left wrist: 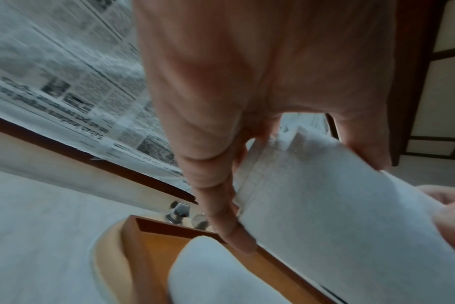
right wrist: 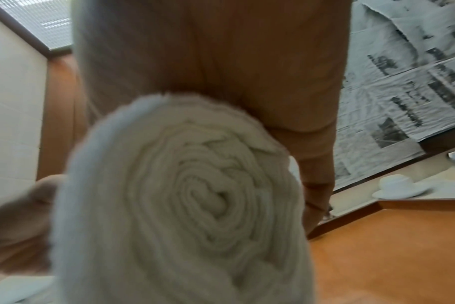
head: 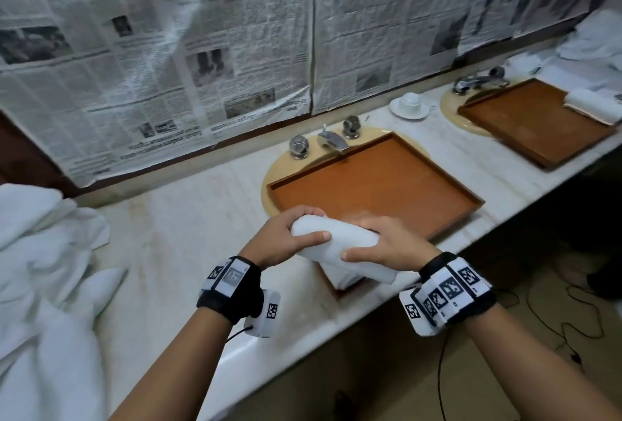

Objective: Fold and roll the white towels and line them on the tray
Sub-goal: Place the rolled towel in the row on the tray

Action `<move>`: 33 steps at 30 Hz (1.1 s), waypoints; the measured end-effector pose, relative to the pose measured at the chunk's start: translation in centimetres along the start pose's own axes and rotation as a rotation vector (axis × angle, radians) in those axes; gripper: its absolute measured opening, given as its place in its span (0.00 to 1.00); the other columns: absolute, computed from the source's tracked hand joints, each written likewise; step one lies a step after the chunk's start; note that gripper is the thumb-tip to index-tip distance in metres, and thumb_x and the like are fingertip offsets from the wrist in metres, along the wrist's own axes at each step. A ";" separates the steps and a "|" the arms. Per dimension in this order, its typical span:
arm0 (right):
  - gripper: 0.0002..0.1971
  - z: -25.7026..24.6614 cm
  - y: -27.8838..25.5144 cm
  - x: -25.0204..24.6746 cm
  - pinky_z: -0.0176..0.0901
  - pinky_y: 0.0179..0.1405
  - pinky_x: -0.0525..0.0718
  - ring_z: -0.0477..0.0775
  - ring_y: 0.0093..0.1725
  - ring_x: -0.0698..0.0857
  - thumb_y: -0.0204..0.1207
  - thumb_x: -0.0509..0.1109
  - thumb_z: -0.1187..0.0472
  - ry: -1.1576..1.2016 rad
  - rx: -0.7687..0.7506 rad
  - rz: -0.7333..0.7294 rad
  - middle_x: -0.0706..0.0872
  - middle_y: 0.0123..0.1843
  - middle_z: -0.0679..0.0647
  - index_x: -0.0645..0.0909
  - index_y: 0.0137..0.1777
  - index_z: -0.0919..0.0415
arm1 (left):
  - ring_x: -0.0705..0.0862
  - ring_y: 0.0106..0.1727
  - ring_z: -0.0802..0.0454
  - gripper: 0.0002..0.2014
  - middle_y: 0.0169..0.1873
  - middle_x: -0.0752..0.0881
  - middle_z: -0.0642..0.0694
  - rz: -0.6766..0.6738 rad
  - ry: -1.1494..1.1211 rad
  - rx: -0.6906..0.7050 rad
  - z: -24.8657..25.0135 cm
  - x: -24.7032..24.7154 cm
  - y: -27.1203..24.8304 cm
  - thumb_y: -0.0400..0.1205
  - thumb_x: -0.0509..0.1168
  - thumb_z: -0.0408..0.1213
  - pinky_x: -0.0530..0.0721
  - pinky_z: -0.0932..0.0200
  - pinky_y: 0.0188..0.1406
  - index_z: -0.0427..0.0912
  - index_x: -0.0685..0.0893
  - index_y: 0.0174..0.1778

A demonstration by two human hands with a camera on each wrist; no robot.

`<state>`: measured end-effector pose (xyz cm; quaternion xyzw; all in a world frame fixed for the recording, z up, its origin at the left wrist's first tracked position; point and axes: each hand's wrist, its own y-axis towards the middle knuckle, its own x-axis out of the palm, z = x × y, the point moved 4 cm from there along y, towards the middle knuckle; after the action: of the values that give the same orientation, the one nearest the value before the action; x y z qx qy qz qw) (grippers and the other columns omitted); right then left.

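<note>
Left hand: the left hand point(head: 286, 235) wraps its fingers and thumb around the left end of a rolled white towel point(head: 340, 245), held in the air over the near left corner of the brown tray point(head: 420, 191).
Right hand: the right hand point(head: 390, 245) clasps the roll's other end, thumb on the near side; the right wrist view shows the spiral of layers at that end point(right wrist: 208, 195).
Towel already placed: a second rolled towel point(head: 350, 277) lies in the tray's near left corner, directly under the held roll; whether the two touch cannot be told.
Tray: it sits over a sink basin set in the marble counter point(head: 188, 228), with a chrome faucet point(head: 331, 139) behind it.
Left of counter: a heap of unfolded white towels point(head: 43, 269).
Far right: a second tray point(head: 535, 124) carries one rolled towel point(head: 592, 104); a white cup on a saucer point(head: 410, 104) stands between the sinks.
Backdrop: newspaper sheets point(head: 202, 43) cover the wall.
</note>
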<state>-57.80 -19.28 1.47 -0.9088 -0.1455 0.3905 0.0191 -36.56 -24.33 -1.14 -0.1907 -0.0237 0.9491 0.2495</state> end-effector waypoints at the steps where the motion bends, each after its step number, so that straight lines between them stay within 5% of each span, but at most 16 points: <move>1: 0.24 1.2 0.1 -0.7 0.39 0.57 0.82 0.37 0.54 0.83 0.66 0.82 0.42 0.021 0.016 0.013 0.88 0.55 0.40 0.86 0.62 0.45 | 0.84 0.59 0.60 0.20 0.60 0.85 0.62 0.006 0.011 0.018 0.4 0.8 1.0 0.72 0.77 0.57 0.86 0.57 0.57 0.62 0.84 0.60; 8: 0.26 9.2 3.3 -3.9 0.52 0.54 0.84 0.45 0.50 0.85 0.63 0.78 0.35 -0.004 0.155 0.113 0.88 0.49 0.41 0.85 0.59 0.44 | 0.78 0.69 0.55 0.28 0.71 0.78 0.53 0.176 0.215 0.057 -0.3 4.2 5.4 0.80 0.73 0.52 0.78 0.47 0.73 0.52 0.76 0.76; 11: 0.33 11.6 4.6 -3.7 0.54 0.54 0.85 0.49 0.51 0.84 0.60 0.70 0.28 -0.008 0.246 0.165 0.87 0.51 0.44 0.83 0.61 0.46 | 0.67 0.79 0.50 0.31 0.79 0.68 0.49 0.189 0.443 0.016 -1.8 5.0 5.2 0.80 0.71 0.54 0.67 0.43 0.81 0.55 0.72 0.78; 16: 0.31 12.8 6.1 -0.6 0.53 0.54 0.85 0.52 0.53 0.85 0.63 0.68 0.29 0.010 0.311 0.140 0.87 0.53 0.45 0.81 0.62 0.44 | 0.45 0.87 0.50 0.44 0.87 0.46 0.54 0.111 0.482 -0.136 -5.2 7.0 4.4 0.73 0.70 0.67 0.54 0.43 0.85 0.58 0.62 0.83; 20: 0.33 12.4 6.7 2.0 0.53 0.57 0.84 0.53 0.57 0.84 0.66 0.68 0.32 0.053 0.320 0.111 0.86 0.59 0.46 0.75 0.71 0.42 | 0.44 0.86 0.55 0.49 0.86 0.44 0.58 0.172 0.422 -0.116 -6.0 7.4 4.2 0.68 0.64 0.76 0.53 0.47 0.85 0.55 0.63 0.83; 33: 0.43 13.2 6.5 3.3 0.58 0.61 0.82 0.57 0.63 0.82 0.62 0.58 0.24 -0.044 0.338 -0.080 0.83 0.68 0.50 0.61 0.79 0.36 | 0.45 0.87 0.55 0.47 0.85 0.43 0.63 0.151 0.401 -0.141 -6.3 7.0 4.5 0.71 0.73 0.67 0.55 0.47 0.85 0.55 0.63 0.84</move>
<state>-63.43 -25.64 -11.00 -0.8773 -0.1142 0.4283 0.1842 -41.90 -25.21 -10.02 -0.3937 -0.0257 0.9042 0.1633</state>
